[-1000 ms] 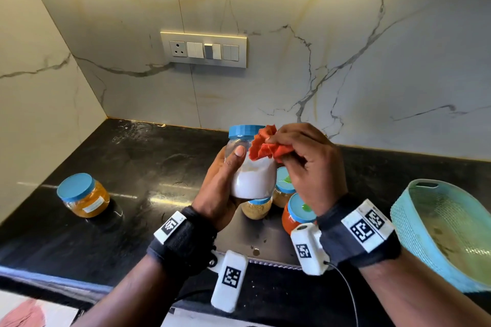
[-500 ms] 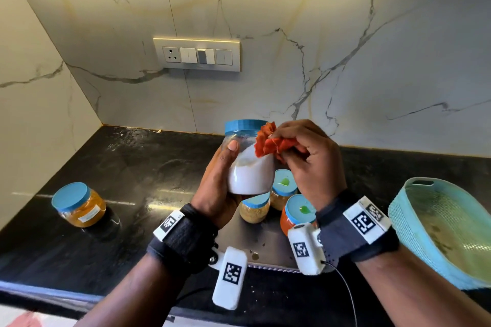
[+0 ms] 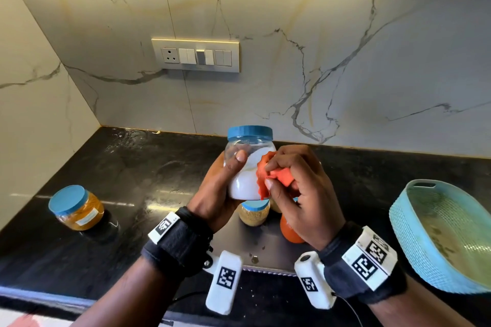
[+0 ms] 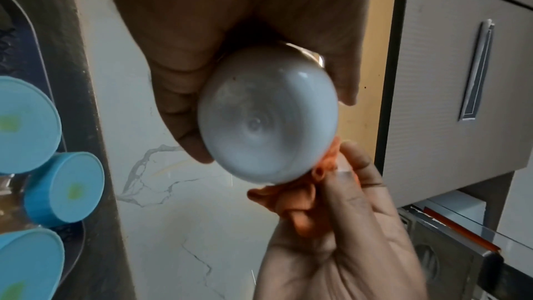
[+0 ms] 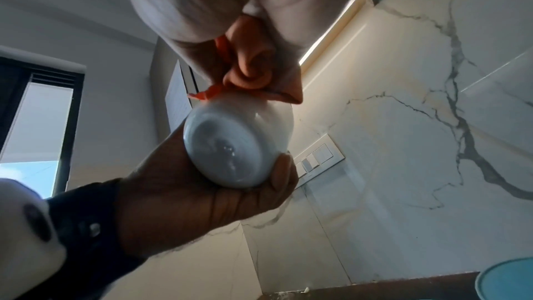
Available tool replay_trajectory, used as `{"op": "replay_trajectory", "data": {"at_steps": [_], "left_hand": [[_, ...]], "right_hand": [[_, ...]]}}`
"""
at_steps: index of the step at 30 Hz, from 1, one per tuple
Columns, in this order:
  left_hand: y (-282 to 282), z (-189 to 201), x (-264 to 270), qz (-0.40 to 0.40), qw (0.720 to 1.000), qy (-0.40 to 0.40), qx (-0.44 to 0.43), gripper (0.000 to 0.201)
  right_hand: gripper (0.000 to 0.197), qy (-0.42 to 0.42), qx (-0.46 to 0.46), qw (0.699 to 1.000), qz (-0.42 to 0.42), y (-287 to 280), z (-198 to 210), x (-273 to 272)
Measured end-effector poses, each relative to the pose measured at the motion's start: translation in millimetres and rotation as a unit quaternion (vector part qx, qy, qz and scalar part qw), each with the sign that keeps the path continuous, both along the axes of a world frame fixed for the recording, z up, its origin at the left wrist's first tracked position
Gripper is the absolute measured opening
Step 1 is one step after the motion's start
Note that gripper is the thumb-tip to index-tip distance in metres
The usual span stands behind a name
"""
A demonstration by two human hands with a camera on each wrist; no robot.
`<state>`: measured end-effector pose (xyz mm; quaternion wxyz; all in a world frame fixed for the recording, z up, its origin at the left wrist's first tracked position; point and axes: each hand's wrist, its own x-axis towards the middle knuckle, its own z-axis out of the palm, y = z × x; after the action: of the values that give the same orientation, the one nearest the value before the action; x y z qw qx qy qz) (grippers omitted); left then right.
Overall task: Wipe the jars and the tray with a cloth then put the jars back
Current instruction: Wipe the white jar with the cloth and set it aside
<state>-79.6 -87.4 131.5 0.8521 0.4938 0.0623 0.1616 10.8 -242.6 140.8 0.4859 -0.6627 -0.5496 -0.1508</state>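
The left hand (image 3: 215,188) gripped the white-filled jar (image 3: 245,167) above the tray (image 3: 261,249), thumb curled across its front. The right hand (image 3: 297,191) pinched the bunched orange cloth (image 3: 275,176) against the jar's 3 o'clock side, lower than a second before (the wipe had travelled down from the lid), so this jar seemed nearly done. A yellow jar (image 3: 77,207) stood at 9 o'clock, off the tray.

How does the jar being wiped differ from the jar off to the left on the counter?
The clear jar of white powder is held up by the left hand while the right hand presses an orange cloth to its side; the squat jar of yellow-orange contents stands alone on the black counter. The white one looks taller. Both have blue lids.
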Motion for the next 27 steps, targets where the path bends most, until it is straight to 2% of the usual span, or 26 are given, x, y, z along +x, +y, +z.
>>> {"op": "replay_trajectory", "data": {"at_steps": [2,4,9,11,13,16,19,21,24,27], "left_hand": [[2,0,0,0.005,1.0,0.01,0.005,0.078],[3,0,1,0.013,0.999,0.031,0.022,0.063],[1,-3,3,0.014,0.996,0.082,0.041,0.056],[-1,-4,5,0.017,0.996,0.078,0.035,0.058],[-2,-4,7,0.031,0.997,0.066,0.038,0.059],[-2,-1,10,0.034,0.997,0.049,0.046,0.046],[3,-1,14,0.044,0.998,0.043,0.033,0.047],[8,-1,16,0.048,0.998,0.04,0.009,0.048],[14,-3,14,0.058,0.997,0.04,-0.013,0.06],[12,-9,16,0.057,0.998,0.035,0.006,0.068]], "right_hand": [[0.011,-0.016,-0.008,1.0,-0.004,-1,2,0],[0.011,-0.018,-0.003,1.0,-0.015,2,6,7],[0.033,0.066,0.008,0.997,-0.05,11,21,27],[0.04,0.067,-0.005,0.996,-0.062,11,22,27],[0.038,0.051,-0.006,0.996,-0.076,12,19,26],[0.029,0.04,-0.003,0.994,-0.099,14,15,27],[0.027,0.034,-0.013,0.996,-0.081,12,12,22],[0.028,0.002,-0.038,0.998,-0.058,6,5,12],[0.025,-0.055,-0.069,0.996,-0.025,-5,-5,5],[0.027,-0.055,-0.051,0.996,-0.052,0,2,20]]}}
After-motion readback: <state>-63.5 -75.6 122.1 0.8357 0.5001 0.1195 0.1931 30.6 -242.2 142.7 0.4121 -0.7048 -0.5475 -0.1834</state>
